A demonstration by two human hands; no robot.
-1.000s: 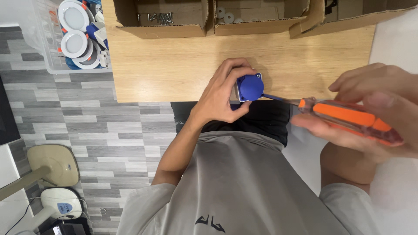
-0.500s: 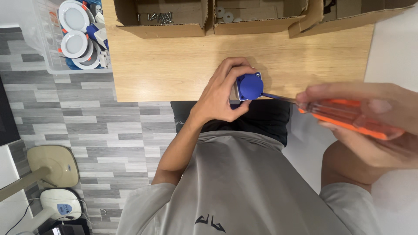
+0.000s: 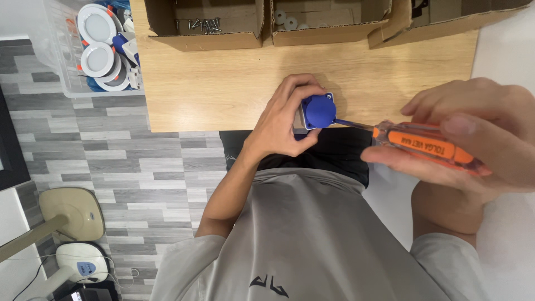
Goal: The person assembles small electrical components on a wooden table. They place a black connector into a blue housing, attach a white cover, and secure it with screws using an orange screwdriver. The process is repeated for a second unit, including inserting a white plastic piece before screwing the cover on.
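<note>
My left hand grips a small blue socket with a round cap and a grey square base, holding it at the near edge of the wooden table. My right hand is wrapped around the orange clear handle of a screwdriver. Its thin metal shaft runs left and its tip meets the right side of the blue socket.
Three open cardboard boxes stand along the table's far edge; the left one holds screws, the middle one washers. A clear bin with round white lamps sits at the far left. A fan base stands on the grey floor.
My right hand has turned on the screwdriver handle and shifted its fingers. The left hand and the blue socket have stayed in place.
</note>
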